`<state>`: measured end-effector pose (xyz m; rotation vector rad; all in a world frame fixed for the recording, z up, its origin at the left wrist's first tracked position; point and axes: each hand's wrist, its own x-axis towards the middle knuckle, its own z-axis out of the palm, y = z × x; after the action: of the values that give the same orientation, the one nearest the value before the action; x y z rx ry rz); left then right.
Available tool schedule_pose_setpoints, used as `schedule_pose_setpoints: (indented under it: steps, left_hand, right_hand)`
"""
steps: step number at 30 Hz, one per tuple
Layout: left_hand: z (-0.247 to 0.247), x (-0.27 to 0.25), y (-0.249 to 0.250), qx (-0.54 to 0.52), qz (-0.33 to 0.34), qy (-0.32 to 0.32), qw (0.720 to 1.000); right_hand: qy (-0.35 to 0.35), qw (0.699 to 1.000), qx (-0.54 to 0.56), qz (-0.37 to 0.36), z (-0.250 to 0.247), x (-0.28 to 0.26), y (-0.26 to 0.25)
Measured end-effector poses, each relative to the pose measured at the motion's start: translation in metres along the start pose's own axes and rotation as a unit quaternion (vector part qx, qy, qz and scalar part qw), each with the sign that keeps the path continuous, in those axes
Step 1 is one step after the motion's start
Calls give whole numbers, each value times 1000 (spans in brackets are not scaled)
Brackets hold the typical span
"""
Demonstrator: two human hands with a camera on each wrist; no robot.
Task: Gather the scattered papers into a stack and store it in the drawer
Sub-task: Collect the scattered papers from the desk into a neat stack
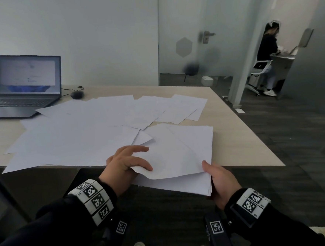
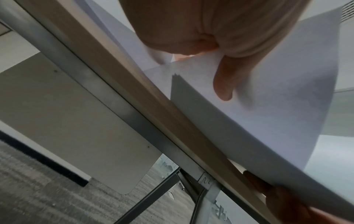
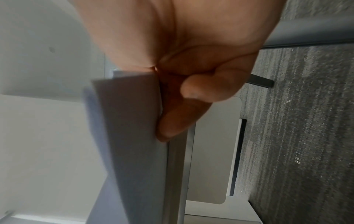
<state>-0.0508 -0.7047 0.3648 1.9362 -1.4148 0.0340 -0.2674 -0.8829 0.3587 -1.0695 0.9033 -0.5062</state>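
white paper makes up the partly gathered stack (image 1: 181, 160), which overhangs the near edge of the pale wood surface (image 1: 235, 137) at five o'clock, its long axis running toward the far edge, with the right hand (image 1: 220, 180) pinching its near right corner and the left hand (image 1: 126, 163) pinching the top sheet's near left corner. the scattered white sheets (image 1: 81, 132) not yet collected lie from nine to twelve o'clock, nearer the left hand, so i judge that hand should fetch them. the left wrist view alone shows fingers (image 2: 224, 84) beneath the sheet; no drawer is visible.
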Motion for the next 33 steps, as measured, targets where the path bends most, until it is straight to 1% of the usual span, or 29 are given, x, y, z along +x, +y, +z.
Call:
schedule_pose_setpoints:
  steps: [4, 8, 11, 13, 15, 17, 19, 21, 23, 25, 27, 30, 32, 33]
  left_hand:
    - [-5, -3, -3, 18, 12, -52, 998]
    - [1, -3, -6, 25, 16, -73, 997]
    - [8, 3, -5, 41, 28, -87, 995]
    - [12, 4, -8, 55, 30, -84, 995]
    - [12, 3, -11, 64, 25, -63, 996]
    - [6, 2, -12, 69, -7, -33, 997]
    - [-5, 0, -18, 99, -63, -21, 993]
    - [-15, -3, -30, 156, -125, -41, 979]
    - [-25, -9, -44, 190, -192, -61, 961]
    - [-33, -15, -55, 202, -229, -53, 951]
    - [-39, -21, -65, 206, -237, -30, 949]
    - [-46, -25, -70, 186, -230, 22, 955]
    - [-49, -25, -64, 144, -228, 49, 962]
    - [-50, -25, -60, 104, -223, 61, 967]
  right_hand:
    - [19, 1000, 23, 5, -16, -1, -1]
    - [-6, 1000, 8, 18, -27, 0, -3]
    - [-24, 999, -13, 27, -21, -2, -4]
    - [-51, 998, -40, 25, -12, -3, -3]
    - [-72, 995, -71, 6, -6, 0, -1]
    - [-75, 993, -88, -9, -3, 0, -1]
    - [-69, 993, -95, -18, -4, 1, -2]
    - [-62, 992, -104, -23, -4, 3, -2]
    - [-56, 992, -107, -24, -3, 5, 0]
    - [-54, 992, -112, -26, -1, 6, 2]
    - [-52, 992, -116, -29, 3, 7, 4]
    - [-54, 991, -115, -35, 10, 6, 6]
    - [-59, 992, -109, -36, 16, 5, 6]
    - [-64, 991, -108, -37, 18, 5, 7]
